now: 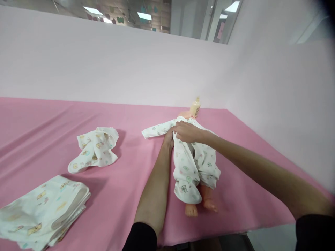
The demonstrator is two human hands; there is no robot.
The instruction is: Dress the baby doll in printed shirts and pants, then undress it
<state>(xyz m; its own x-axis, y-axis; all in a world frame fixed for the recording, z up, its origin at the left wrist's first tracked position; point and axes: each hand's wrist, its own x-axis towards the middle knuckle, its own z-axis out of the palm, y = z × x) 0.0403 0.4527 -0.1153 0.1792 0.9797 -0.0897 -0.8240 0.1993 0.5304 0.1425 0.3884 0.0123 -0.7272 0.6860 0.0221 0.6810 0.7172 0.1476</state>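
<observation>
A baby doll [191,210] lies on its back, bare feet towards me, in a white outfit with small green prints. The trousers [186,170] cover its legs, and a shirt [158,129] is on its upper body with one sleeve stretched out to the left. My right hand [188,131] lies across the doll's middle, its fingers closed on the shirt's cloth. Close against the doll's left-hand side in view, my left hand [169,137] is closed at the shirt's edge, with its fingertips partly hidden. The doll's head is mostly hidden behind its chest.
Behind the doll stands a cream pump bottle [195,107]. Left on the pink padded surface [125,195] are a crumpled printed cloth piece [96,150] and a folded stack of printed cloth [47,209]. White walls [110,66] rise at the back and right.
</observation>
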